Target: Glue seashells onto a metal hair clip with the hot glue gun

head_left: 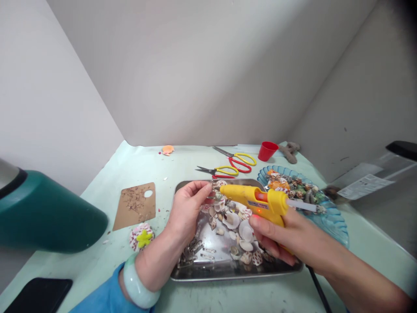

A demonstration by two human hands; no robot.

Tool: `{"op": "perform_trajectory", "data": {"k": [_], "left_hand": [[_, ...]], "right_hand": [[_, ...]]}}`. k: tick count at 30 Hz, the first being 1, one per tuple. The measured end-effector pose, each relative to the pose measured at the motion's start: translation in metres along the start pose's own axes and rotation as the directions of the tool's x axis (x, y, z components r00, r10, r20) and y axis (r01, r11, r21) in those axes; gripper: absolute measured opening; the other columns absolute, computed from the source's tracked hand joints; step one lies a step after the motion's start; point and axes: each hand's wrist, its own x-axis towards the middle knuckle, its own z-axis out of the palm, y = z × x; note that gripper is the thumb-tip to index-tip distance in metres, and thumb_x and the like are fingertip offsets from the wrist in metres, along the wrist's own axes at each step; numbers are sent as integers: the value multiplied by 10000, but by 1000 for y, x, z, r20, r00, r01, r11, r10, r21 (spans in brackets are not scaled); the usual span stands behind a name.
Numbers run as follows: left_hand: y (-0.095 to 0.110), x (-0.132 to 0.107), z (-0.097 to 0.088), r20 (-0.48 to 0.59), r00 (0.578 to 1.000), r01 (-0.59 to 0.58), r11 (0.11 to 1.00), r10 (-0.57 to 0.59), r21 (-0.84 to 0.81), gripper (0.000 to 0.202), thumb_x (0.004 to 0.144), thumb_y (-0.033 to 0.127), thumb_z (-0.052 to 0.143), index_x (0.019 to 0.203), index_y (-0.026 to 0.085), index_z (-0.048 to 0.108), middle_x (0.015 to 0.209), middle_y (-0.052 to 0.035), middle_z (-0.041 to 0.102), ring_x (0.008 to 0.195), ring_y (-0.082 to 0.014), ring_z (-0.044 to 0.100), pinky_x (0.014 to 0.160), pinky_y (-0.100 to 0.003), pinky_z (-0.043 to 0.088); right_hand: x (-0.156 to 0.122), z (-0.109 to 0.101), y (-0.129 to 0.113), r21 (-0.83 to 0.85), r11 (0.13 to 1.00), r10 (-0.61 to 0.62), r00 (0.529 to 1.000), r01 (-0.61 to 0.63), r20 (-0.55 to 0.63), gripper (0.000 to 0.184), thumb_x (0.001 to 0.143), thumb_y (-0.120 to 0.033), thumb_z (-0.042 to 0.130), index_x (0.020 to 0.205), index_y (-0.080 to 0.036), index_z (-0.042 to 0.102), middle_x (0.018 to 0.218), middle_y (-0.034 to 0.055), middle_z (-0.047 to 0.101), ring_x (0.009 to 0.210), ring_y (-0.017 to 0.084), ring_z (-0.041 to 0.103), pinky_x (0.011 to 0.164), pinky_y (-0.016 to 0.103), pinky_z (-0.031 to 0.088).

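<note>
Wrapped around the handle of a yellow hot glue gun [256, 201], my right hand [276, 237] holds it level with the nozzle pointing left. A white glue stick [301, 205] sticks out of its back. My left hand [189, 208] is closed in a pinch just beyond the nozzle tip. Between its fingertips is a small silvery piece that looks like a metal clip [212, 187], partly hidden. Both hands are over a metal tray [224, 274]. Seashells [246, 234] fill its middle and right, and several metal clips [195, 250] lie at its left.
Two scissors [243, 161] lie behind the tray, near a red cup [268, 151]. A blue glass plate [335, 224] of small shells stands right. Left are a brown board [137, 206], a shell cluster with a green flower [142, 237], a green bottle [52, 211] and a black phone-like slab [42, 295].
</note>
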Motion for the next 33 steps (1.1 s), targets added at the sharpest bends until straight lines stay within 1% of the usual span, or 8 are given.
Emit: {"op": "perform_trajectory", "data": {"k": [4, 8, 11, 14, 20, 23, 26, 33], "left_hand": [[0, 1, -1, 10, 1000, 22, 1000, -22, -14, 172, 688, 234, 722, 753, 105, 628, 718, -28, 623, 633, -106, 557, 602, -232, 463], [-1, 2, -2, 47, 996, 83, 991, -79, -101, 162, 683, 213, 732, 745, 99, 634, 695, -18, 607, 634, -107, 567, 592, -227, 472], [-2, 3, -3, 83, 989, 133, 979, -121, -156, 151, 698, 201, 727, 771, 94, 648, 719, -20, 611, 632, -107, 579, 591, -233, 485], [-1, 3, -4, 112, 979, 192, 962, -173, -196, 128, 717, 182, 713, 784, 91, 653, 720, -24, 617, 625, -108, 587, 589, -237, 493], [1, 4, -6, 195, 946, 302, 923, -259, -240, 109, 728, 147, 699, 807, 83, 662, 685, -26, 616, 610, -100, 587, 599, -229, 495], [1, 3, -6, 209, 940, 320, 910, -270, -264, 99, 719, 134, 701, 797, 82, 667, 671, -22, 612, 599, -96, 581, 595, -229, 491], [1, 3, -6, 220, 938, 324, 902, -268, -284, 95, 721, 158, 707, 774, 89, 670, 655, -18, 608, 596, -92, 575, 592, -224, 480], [2, 3, -5, 249, 925, 348, 902, -286, -254, 109, 693, 171, 731, 759, 107, 675, 636, -25, 612, 595, -105, 574, 605, -239, 473]], "right_hand": [[-1, -1, 1, -7, 1000, -2, 1000, 2, 9, 530, 788, -664, 482, 591, -172, 474, 469, -46, 453, 371, 36, 369, 375, 184, 259], [-1, -2, 2, 21, 999, -49, 999, 49, 23, 556, 780, -689, 465, 574, -173, 453, 476, -47, 440, 366, 30, 353, 377, 193, 247], [-1, -1, 2, 11, 999, -42, 999, 42, 28, 569, 776, -701, 457, 562, -173, 448, 460, -50, 421, 367, 32, 351, 381, 195, 245], [-1, 0, 1, -4, 999, -36, 999, 36, 34, 575, 779, -700, 452, 551, -172, 444, 452, -47, 416, 371, 34, 354, 381, 195, 239], [-2, -1, 0, 57, 997, -53, 998, 52, 19, 559, 756, -706, 483, 588, -174, 454, 469, -49, 434, 368, 33, 355, 370, 194, 224], [-2, -1, 0, 49, 997, -52, 998, 51, 30, 549, 770, -688, 486, 585, -172, 457, 478, -44, 442, 377, 36, 365, 372, 196, 235], [-3, -1, 0, 32, 999, -46, 998, 44, 40, 527, 788, -662, 489, 594, -174, 457, 477, -46, 442, 385, 39, 364, 380, 194, 245], [-4, -1, 0, 55, 997, -52, 999, 51, 5, 551, 769, -692, 483, 578, -176, 451, 486, -39, 436, 391, 41, 357, 379, 198, 240]]}}
